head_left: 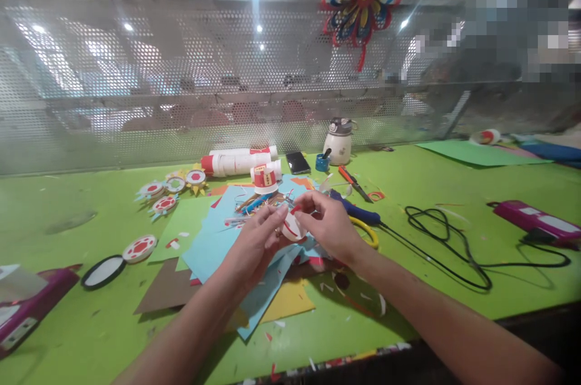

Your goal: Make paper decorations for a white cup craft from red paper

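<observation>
Head view: above the light-blue paper (206, 244) spread on a green table (408, 173), two bare hands meet over a small white disc (295, 236) that carries a thin red strip (297, 208). The left hand (261, 232) grips the disc's left edge, thumb on top and fingers curled beneath, though the lower fingertips are hidden. The right hand (330, 224) pinches the red strip at the disc's upper edge between thumb and forefinger, its other fingers bent in. Just beyond the light-blue paper, a red-and-white cup (265, 179) lies in front of long white rolls (231, 163); farther back stand a phone (298, 162), lying flat, a small blue jar (322, 162) and a pale bottle (338, 148). Right of the paper lie an orange-handled cutter (355, 183), a dark blue tool (363, 213) with a black cable (449, 252), a yellow ring (371, 235) partly behind the right hand, and, well apart, a purple power strip (538, 221). Left of the paper are several decorated discs (164, 206), a red-patterned disc (140, 248) and, touching that one, a black-rimmed disc (103, 272). A brown sheet (166, 293) and a yellow sheet (290, 302) jut out on the paper's near side.
</observation>
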`<state>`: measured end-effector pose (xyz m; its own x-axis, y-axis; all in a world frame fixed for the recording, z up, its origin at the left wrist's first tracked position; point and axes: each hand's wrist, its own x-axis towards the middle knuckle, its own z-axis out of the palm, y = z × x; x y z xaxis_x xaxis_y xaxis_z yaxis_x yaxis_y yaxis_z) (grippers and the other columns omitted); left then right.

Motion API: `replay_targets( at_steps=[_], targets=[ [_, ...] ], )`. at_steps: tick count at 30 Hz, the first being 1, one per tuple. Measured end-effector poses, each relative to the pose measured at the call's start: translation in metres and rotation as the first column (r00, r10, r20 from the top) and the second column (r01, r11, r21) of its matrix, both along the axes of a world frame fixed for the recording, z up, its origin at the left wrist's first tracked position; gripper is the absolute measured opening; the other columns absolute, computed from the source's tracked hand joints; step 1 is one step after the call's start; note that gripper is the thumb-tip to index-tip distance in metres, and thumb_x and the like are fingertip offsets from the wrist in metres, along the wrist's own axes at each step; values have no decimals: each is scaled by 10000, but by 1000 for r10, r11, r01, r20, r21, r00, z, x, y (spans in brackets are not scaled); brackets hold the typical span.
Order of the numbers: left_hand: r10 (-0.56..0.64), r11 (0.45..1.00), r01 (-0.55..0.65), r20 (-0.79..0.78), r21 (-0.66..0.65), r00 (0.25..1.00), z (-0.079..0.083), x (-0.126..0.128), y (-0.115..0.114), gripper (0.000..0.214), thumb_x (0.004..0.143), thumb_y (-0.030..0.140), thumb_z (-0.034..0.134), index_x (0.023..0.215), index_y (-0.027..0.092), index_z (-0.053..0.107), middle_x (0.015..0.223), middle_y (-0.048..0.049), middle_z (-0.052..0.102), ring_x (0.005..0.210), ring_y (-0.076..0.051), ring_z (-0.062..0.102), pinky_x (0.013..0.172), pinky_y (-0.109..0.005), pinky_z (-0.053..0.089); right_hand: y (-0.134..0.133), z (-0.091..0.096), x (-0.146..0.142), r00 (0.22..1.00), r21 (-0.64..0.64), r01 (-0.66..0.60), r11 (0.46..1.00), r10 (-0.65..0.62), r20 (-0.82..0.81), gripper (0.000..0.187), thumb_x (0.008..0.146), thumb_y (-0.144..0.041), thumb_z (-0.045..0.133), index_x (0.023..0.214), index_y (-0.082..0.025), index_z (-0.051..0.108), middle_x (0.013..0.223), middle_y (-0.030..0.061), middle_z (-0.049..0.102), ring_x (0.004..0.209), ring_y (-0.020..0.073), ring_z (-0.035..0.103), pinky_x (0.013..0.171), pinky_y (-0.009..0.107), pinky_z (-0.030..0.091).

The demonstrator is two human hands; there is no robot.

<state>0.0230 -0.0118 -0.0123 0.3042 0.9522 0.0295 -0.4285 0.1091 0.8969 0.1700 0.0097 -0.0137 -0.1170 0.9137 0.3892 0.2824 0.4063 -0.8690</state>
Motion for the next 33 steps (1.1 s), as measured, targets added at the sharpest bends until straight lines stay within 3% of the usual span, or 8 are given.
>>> replay_targets(
  at_steps=[5,16,23,33],
  targets=[
    [-25,1000,25,11,17,1000,0,2,-2,238,814,359,628,919,145,626,836,-52,626,756,-142,602,757,-312,499,-4,4,2,1000,-67,-7,998,8,16,30,713,-199,565,729,-174,564,662,-12,576,601,132,543,592,272,468],
    [-29,1000,29,-1,-2,1000,-1,0,-2,199,831,338,612,904,152,619,885,-55,668,745,-131,622,707,-274,502,-5,7,8,997,-122,-75,990,72,-32,116,733,-275,619,714,-161,603,670,-6,595,597,127,541,592,270,461],
    [-33,999,33,-34,6,999,2,0,-2,246,819,371,618,888,134,626,861,-77,674,718,-157,635,701,-307,510,-1,2,13,994,-96,-109,989,108,-18,114,754,-280,619,732,-169,630,700,15,638,644,145,566,612,283,477],
    [-50,996,53,-42,71,998,2,-2,-2,230,854,345,574,823,121,618,784,-73,652,695,-152,615,671,-304,518,-6,1,7,999,-29,-24,999,25,36,129,760,-286,599,725,-165,626,688,19,621,627,144,546,592,278,461]
  ],
)
